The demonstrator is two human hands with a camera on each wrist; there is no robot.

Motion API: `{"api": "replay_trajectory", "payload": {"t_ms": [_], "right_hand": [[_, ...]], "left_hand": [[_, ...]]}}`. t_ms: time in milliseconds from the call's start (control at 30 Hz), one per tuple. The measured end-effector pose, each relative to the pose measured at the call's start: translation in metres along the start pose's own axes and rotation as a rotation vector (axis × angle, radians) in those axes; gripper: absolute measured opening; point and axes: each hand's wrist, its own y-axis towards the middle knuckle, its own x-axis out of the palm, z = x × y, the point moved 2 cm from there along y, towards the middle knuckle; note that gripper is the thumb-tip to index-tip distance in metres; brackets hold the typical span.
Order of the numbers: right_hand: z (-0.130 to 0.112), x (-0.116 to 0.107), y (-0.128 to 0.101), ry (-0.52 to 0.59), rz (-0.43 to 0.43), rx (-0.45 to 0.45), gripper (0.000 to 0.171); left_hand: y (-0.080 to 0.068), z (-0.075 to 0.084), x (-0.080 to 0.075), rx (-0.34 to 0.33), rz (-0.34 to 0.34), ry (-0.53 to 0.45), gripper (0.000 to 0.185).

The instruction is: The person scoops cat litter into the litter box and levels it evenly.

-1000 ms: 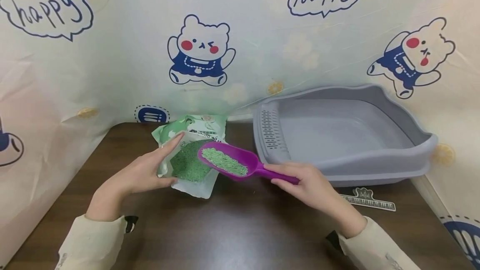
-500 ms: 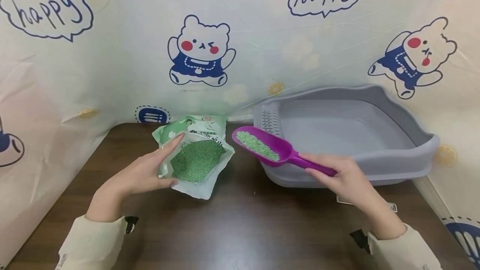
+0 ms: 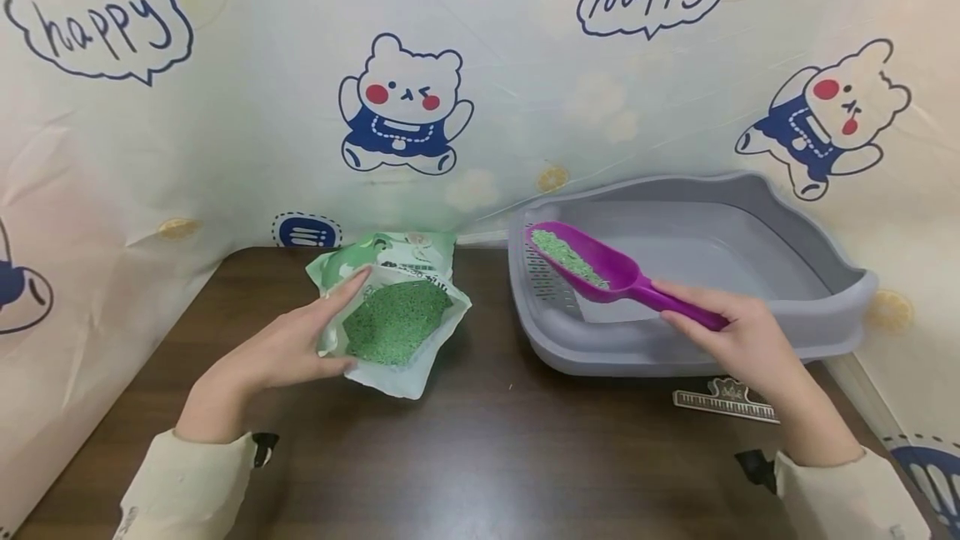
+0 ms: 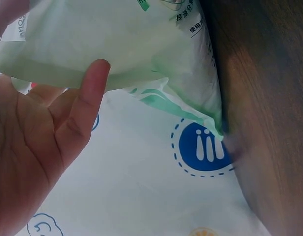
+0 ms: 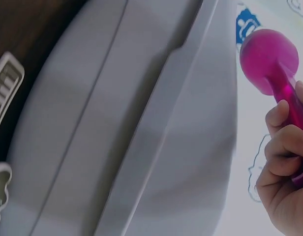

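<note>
At centre right the purple scoop (image 3: 592, 272) looks like glossy translucent plastic, the grey tray (image 3: 825, 307) like smooth matt plastic, the bag (image 3: 390, 319) at centre probably thin crinkly film, the tabletop (image 3: 480, 457) dark wood-grain.

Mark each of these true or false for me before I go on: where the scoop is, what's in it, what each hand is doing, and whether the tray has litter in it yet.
1. The purple scoop is over the grey litter tray. True.
2. The scoop is empty. False: it carries green granules.
3. The right hand holds the scoop by its handle. True.
4. The left hand is lifted clear of the litter bag. False: it rests against the open bag's edge.
5. The tray floor is already covered in litter. False: it looks bare grey.
</note>
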Motion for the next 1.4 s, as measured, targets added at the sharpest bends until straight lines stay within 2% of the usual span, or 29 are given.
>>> {"api": "replay_trajectory", "payload": {"t_ms": [400, 600, 933, 1167, 1400], "right_hand": [[0.026, -0.02, 0.008, -0.016, 0.05, 0.085, 0.044], [0.04, -0.031, 0.015, -0.07, 0.036, 0.178, 0.041], [0.063, -0.045, 0.026, -0.156, -0.051, 0.281, 0.041], [0.073, -0.052, 0.028, -0.195, -0.145, 0.35, 0.044], [0.08, -0.052, 0.03, -0.225, -0.228, 0.349, 0.045]], "left_hand": [[-0.002, 0.0, 0.001, 0.009, 0.001, -0.001, 0.11], [-0.002, 0.0, 0.001, 0.004, -0.013, -0.009, 0.109], [-0.002, -0.001, 0.0, 0.002, -0.014, -0.005, 0.11], [-0.002, 0.0, 0.002, 0.005, -0.009, -0.003, 0.11], [-0.002, 0.0, 0.002, 0.003, -0.018, -0.008, 0.111]]}}
